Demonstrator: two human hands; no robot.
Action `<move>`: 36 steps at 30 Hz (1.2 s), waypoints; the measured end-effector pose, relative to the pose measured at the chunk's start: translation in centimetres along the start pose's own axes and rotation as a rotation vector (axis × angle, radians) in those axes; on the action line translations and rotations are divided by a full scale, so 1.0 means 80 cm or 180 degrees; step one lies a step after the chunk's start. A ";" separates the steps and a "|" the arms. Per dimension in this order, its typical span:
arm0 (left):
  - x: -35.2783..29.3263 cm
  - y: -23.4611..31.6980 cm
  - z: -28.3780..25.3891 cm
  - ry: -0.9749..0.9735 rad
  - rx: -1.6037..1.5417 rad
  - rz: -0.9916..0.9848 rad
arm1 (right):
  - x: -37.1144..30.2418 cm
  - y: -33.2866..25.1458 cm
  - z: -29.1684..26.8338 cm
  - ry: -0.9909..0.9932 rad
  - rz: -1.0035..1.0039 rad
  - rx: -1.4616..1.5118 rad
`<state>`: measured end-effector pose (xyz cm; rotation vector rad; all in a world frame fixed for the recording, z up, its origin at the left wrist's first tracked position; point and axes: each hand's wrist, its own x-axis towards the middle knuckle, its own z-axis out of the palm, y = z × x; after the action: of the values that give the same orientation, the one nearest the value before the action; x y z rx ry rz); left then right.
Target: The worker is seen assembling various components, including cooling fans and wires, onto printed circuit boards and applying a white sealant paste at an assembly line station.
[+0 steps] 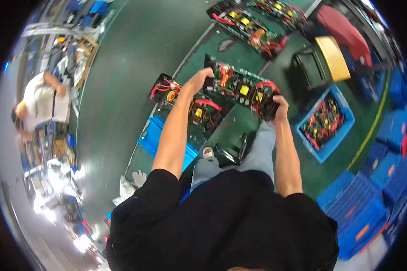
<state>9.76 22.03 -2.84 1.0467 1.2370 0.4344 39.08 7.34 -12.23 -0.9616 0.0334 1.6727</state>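
Note:
A long green circuit board with black end plates, yellow transformers, a copper coil and red wires is held up in front of me. My left hand is closed around its left end plate. At the other end, my right hand grips the black plate near the red wires. The board tilts down toward the right. Below and left of it lies a similar circuit board, partly covered by my left forearm. Two more such boards sit farther ahead.
On the right stands a blue bin with several board assemblies inside. Behind it are a yellow-topped stool and red cloth. Blue crates pile up at lower right. Blue metal housing lies left of my legs. A person works far left.

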 end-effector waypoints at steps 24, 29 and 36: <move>-0.472 -0.198 -0.038 -0.0016 0.0828 0.0167 | -0.465 0.342 -0.008 0.0119 -0.0017 0.0987; -0.488 -0.236 0.013 0.0120 0.1119 0.0156 | -0.462 0.352 -0.076 0.0039 0.0022 0.0612; -0.403 -0.215 -0.031 -0.0696 0.0816 -0.0060 | -0.427 0.408 -0.110 -0.0115 -0.0754 0.1483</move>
<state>-7.28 -10.16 0.80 1.2634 1.1236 0.1429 17.71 -35.73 -12.18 -0.5584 0.2640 1.3785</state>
